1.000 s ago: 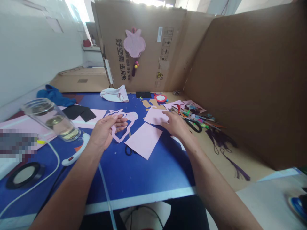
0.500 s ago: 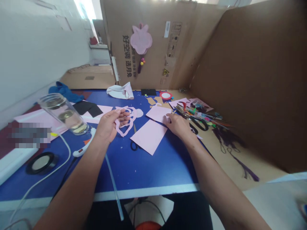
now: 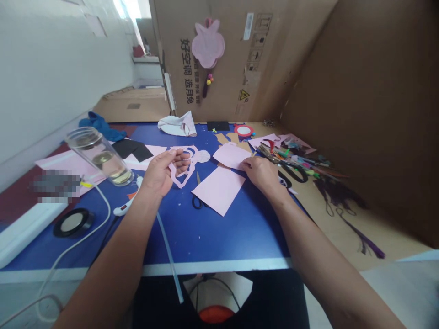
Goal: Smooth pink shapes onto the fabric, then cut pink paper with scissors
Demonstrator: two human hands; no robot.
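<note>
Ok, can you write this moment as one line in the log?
Left hand: holds pink cut-out outline | Right hand: grips pink sheet at its edge | Blue table: scissors partly under another pink sheet

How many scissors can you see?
2. Small scissors lie partly under the nearest pink paper; big scissors lie beside the right hand, in the clutter. More may be hidden there.

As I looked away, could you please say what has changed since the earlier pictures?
The right hand has drawn its fingers together at the right edge of the upper pink sheet. The left hand still holds the pink cutout; the lower sheet stayed put.
</note>
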